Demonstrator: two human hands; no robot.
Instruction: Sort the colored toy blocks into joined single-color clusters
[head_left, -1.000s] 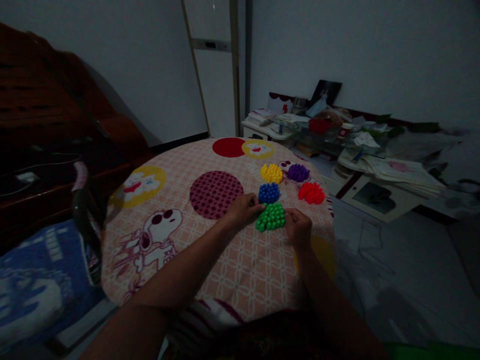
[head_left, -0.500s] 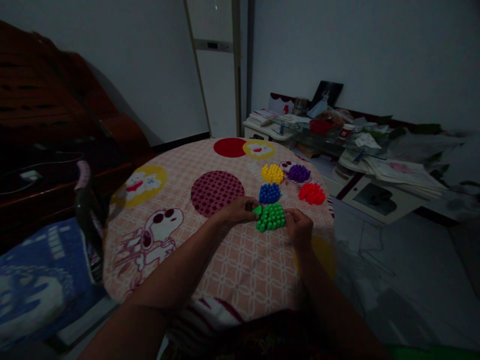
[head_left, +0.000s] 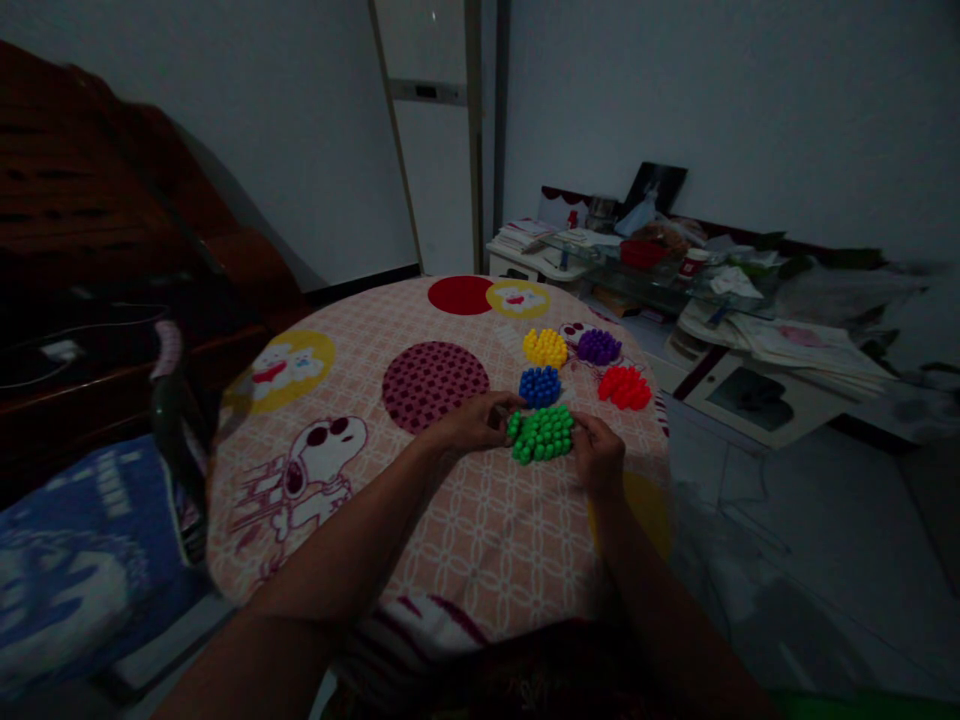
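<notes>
A cluster of small round green beads [head_left: 541, 436] sits on the patterned tablecloth [head_left: 480, 520] between my two hands. At its left edge my left hand [head_left: 480, 422] has its fingers curled and pinched on the end beads. My right hand [head_left: 601, 455] pinches the opposite edge, thumb and index finger together. Just beyond the green cluster lies a blue bead cluster [head_left: 540, 386], with a yellow one [head_left: 545, 348] behind it. A purple cluster [head_left: 599, 347] and a red cluster [head_left: 625, 388] lie farther right. My fingers hide the green cluster's outer ends.
Left of the round table stand a wooden bench [head_left: 247, 270] and a chair with a blue cover [head_left: 82, 550]. A cluttered glass-topped cabinet [head_left: 667, 285] with papers and a red-and-white cup [head_left: 693, 263] runs along the right wall. A tall white unit [head_left: 435, 170] stands behind.
My left fingers have shifted slightly at the green cluster's left end, and the green piece at my fingertips now sits lower against the other beads. My right hand has barely moved.
</notes>
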